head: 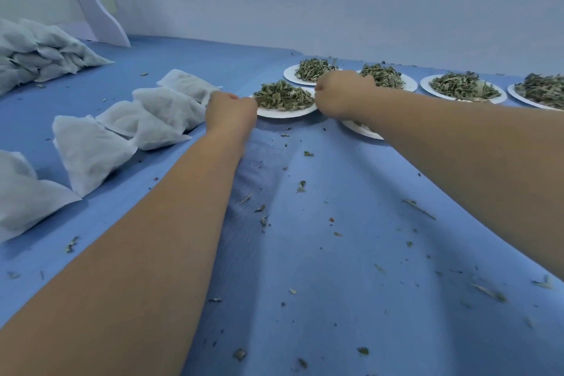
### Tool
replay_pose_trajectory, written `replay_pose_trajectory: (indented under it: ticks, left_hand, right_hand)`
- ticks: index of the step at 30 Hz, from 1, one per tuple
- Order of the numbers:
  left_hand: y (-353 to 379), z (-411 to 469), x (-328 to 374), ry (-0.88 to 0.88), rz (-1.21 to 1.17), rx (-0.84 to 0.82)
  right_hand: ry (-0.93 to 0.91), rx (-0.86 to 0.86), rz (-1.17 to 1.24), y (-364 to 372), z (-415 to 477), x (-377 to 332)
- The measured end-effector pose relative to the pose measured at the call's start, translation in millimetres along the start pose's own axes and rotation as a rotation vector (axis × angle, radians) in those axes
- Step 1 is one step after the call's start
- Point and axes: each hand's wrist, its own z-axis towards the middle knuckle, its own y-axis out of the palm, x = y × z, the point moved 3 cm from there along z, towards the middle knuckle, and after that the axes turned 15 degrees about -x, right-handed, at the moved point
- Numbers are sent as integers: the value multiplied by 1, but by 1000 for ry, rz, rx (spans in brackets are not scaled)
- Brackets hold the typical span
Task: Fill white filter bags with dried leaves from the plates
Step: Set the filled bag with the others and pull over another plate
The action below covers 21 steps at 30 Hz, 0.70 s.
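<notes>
Head camera, single view. All positions below were taken from the near plate [287, 113], a white plate heaped with dried leaves [282, 97] on the blue cloth [320, 253].

Far to the left of the near plate and further back, I noted a pile of filled bags [39, 52]. A white curved board [91, 6] stood upright behind that pile.

Between the pile and the near plate, a row of white filter bags [88, 152] ran diagonally from the lower left up towards the plate's left side. They lay flat on the cloth and looked plump. Neighbouring bags touched or overlapped.

The left hand [231, 114] sat at the near plate's left rim, knuckles up and fingers curled under. The back of the hand hid the fingertips, so I could not tell whether they had hold of the rim.

The right hand [341, 98] sat at the near plate's right rim in the same curled posture. Here too I could not tell whether it held anything.

Just behind the near plate stood a back plate [290, 75] of leaves. To the right of it, behind the right hand, was a second plate [410, 85]. Further right were a third plate [425, 87] and a fourth plate [515, 94], the last cut by the frame edge. A hidden plate [361, 130] showed only part of its rim from beneath the right forearm, just right of the near plate.

Loose leaf fragments [301, 186] lay scattered over the cloth in front of the near plate.
</notes>
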Motion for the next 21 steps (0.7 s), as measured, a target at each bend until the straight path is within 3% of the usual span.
replay_pose_trajectory:
  ticks: [5,10,16,21]
  left_hand:
    - [-9,2,-9,16,-344,84]
    - [2,-3,7,0,-653,7]
    - [31,-38,40,-30,-614,-228]
    - [72,-86,64,-28,-460,-417]
  right_hand:
    - [15,124,25,-7,-3,10]
    - [-2,240,251,-22,-25,28]
    - [90,395,698,-40,-79,77]
    - [134,390,967,-46,-156,133]
